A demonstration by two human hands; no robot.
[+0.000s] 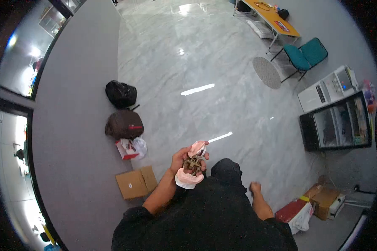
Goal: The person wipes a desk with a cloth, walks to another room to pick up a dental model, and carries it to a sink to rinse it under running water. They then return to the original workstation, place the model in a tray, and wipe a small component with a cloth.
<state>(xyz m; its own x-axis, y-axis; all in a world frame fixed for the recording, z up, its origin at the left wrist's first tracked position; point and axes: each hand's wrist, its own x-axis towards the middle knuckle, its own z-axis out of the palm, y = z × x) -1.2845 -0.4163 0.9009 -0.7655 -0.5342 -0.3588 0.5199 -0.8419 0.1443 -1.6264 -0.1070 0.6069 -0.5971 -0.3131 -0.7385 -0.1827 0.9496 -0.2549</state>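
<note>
My left hand (179, 158) is wrapped round a dental articulator (193, 164), a brass-coloured metal hinge frame, held in front of my chest. One pink-and-white dental cast (197, 148) sits at its far end. A second dental cast (189, 179), pink with a white base, is at the end nearer me. Fingertips show along the articulator's right side. Down beside my body, my right hand (255, 186) hangs away from the articulator with its fingers curled; nothing shows in it.
Along the left wall stand a black bag (121, 94), a brown backpack (125, 124) and a cardboard box (132, 184). On the right are a green chair (299, 57), a glass-fronted cabinet (337, 122) and more boxes (321, 201). A yellow-topped table (276, 19) stands farther off.
</note>
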